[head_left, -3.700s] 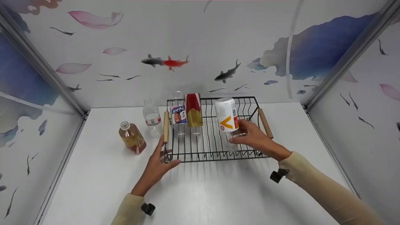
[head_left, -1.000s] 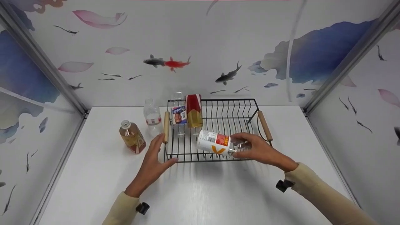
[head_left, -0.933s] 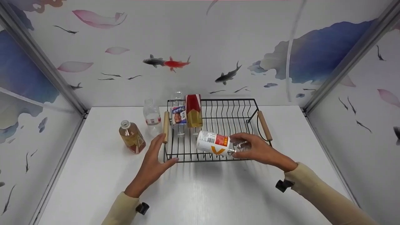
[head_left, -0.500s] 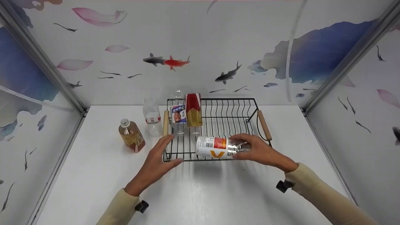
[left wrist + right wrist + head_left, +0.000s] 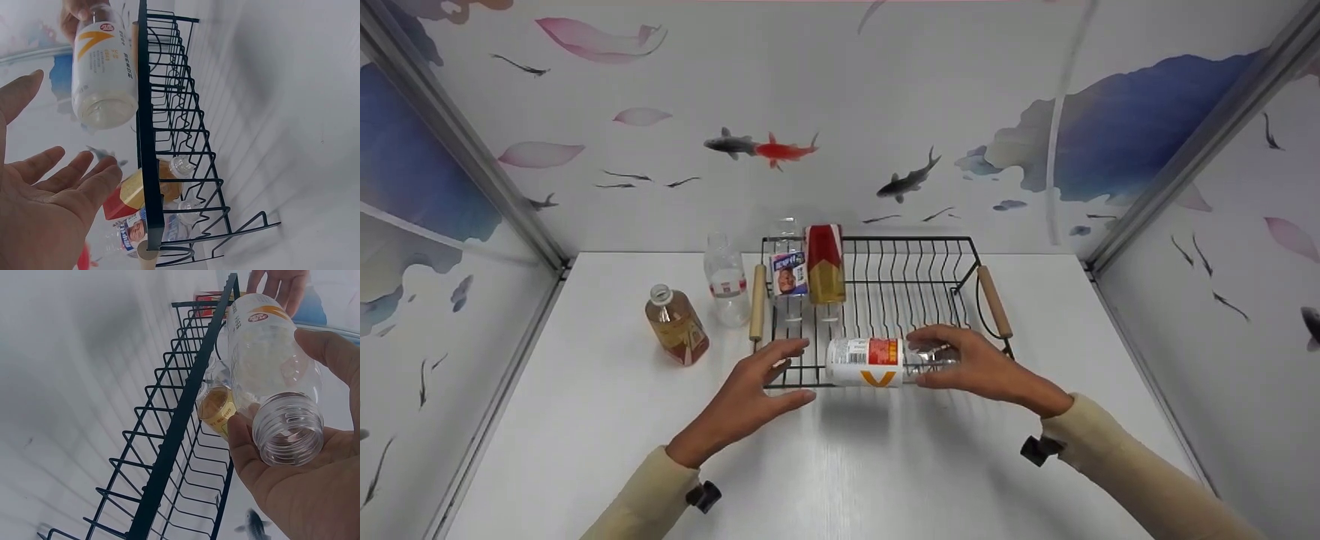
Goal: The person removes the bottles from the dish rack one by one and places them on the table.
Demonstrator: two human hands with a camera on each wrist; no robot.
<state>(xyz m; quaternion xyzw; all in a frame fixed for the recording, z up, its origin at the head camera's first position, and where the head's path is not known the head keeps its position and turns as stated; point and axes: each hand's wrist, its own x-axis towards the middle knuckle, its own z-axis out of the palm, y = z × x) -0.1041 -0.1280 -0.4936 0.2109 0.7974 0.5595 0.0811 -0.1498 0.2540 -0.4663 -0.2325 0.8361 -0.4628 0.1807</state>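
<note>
My right hand (image 5: 979, 371) grips a clear plastic bottle (image 5: 866, 363) with a white label by its neck end. The bottle lies sideways above the front of the black wire rack (image 5: 892, 283), its base toward the left hand. In the right wrist view its uncapped mouth (image 5: 288, 433) faces the camera. My left hand (image 5: 746, 394) is spread with thumb and fingers apart, close to the bottle's base but not touching it. Two bottles stand upside down in the rack's left end: a clear one with a blue label (image 5: 789, 274) and one with a red and gold label (image 5: 825, 266).
Left of the rack, an amber-coloured open bottle (image 5: 678, 326) and a clear empty bottle (image 5: 727, 281) stand upright on the white table (image 5: 840, 465). Wooden handles (image 5: 757, 304) flank the rack. Printed wall panels (image 5: 840, 112) enclose the back and sides.
The bottle in my right hand has gone from upside down to lying level, and drawn slightly nearer. My left hand has left the rack's left handle and moved right toward the bottle's base.
</note>
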